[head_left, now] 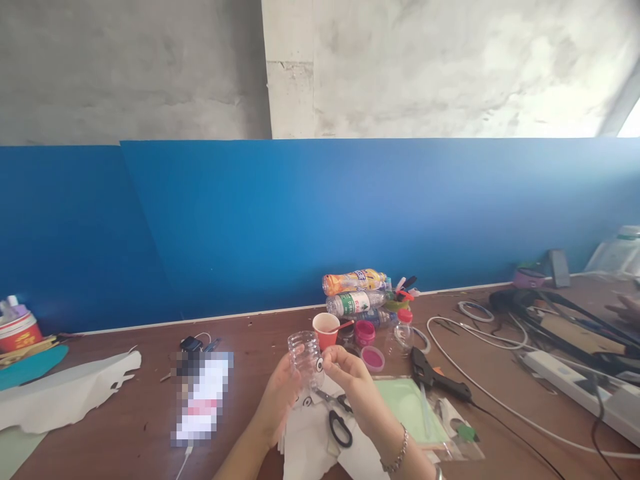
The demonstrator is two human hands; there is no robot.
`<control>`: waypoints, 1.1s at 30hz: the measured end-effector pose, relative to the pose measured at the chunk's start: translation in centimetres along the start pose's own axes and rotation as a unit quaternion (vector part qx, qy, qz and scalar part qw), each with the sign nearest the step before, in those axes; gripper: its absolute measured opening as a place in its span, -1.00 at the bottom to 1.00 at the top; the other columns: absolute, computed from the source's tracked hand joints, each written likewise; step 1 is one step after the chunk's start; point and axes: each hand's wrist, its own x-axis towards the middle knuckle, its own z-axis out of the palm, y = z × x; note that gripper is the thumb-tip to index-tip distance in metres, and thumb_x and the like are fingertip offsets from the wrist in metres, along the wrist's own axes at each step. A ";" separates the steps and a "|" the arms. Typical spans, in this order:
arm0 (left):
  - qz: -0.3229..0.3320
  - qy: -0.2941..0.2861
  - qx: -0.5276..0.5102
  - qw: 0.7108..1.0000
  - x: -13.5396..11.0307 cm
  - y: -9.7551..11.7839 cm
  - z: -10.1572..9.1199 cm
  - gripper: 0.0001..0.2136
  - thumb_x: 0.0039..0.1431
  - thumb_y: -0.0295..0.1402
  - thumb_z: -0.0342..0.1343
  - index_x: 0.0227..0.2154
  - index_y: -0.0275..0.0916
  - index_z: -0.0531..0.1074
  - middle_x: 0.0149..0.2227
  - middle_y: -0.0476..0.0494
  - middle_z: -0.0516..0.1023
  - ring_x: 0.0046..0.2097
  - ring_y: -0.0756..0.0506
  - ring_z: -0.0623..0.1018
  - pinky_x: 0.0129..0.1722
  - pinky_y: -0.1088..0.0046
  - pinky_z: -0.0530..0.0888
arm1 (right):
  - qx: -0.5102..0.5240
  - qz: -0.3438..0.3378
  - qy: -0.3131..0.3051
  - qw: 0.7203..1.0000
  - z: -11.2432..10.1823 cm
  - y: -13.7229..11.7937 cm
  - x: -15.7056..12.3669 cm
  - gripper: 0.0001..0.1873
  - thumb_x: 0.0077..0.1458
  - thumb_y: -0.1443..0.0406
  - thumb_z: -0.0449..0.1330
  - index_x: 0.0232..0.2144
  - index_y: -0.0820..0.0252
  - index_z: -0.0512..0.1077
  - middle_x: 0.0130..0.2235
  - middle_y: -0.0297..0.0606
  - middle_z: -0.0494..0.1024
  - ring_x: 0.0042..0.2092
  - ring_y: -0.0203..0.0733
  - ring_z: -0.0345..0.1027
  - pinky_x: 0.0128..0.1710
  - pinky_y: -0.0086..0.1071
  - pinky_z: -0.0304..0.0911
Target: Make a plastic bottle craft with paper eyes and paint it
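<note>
My left hand point(278, 399) is wrapped round a clear, ribbed piece of plastic bottle point(303, 353), held up over the table. Between the fingertips of my right hand point(356, 387) is a small round paper eye point(319, 365), white with black rings. It is up against the bottle's right side, though I cannot tell whether it is stuck there. Below my hands are black-handled scissors point(341, 429) on white paper sheets point(307, 447). Another drawn eye point(307, 401) shows on the paper, partly seen past the bottle.
Behind my hands stand a paper cup point(326, 328), a pink tub point(364, 332) and several plastic bottles point(355, 303). A glue gun point(440, 380), green sheet point(407, 408), white cable point(480, 403) and power strip point(575, 387) lie rightward. A blurred-out phone point(203, 403) and torn paper point(70, 397) lie left.
</note>
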 end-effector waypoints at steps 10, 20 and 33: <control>-0.009 -0.066 -0.057 0.996 -0.1 -0.1 -0.5 -0.58 0.17 -0.18 0.07 0.08 -0.13 0.31 0.08 -0.26 0.44 0.14 -0.26 0.37 0.14 0.13 0.21 | 0.040 0.040 -0.040 0.998 -0.5 0.1 0.3 -0.79 -0.05 0.19 0.24 -0.53 0.18 0.34 -0.48 -0.39 0.24 -0.41 -0.30 0.00 -0.38 -0.41 -0.04; -0.020 -0.072 -0.084 0.994 -0.4 0.0 -0.2 -0.59 0.15 -0.20 0.10 0.06 -0.12 0.35 0.08 -0.22 0.45 0.11 -0.25 0.40 0.14 0.13 0.21 | 0.042 0.055 -0.052 0.996 -0.7 -0.5 0.3 -0.81 -0.07 0.20 0.24 -0.53 0.19 0.36 -0.50 -0.38 0.23 -0.43 -0.30 0.00 -0.40 -0.41 -0.05; -0.029 -0.067 -0.068 0.995 -0.4 0.3 0.0 -0.54 0.11 -0.17 0.14 0.09 -0.11 0.33 0.07 -0.25 0.46 0.10 -0.27 0.42 0.14 0.10 0.21 | 0.032 0.052 -0.018 0.998 -0.1 -0.3 0.3 -0.78 -0.11 0.17 0.27 -0.56 0.18 0.36 -0.51 -0.39 0.26 -0.44 -0.30 0.02 -0.41 -0.41 -0.03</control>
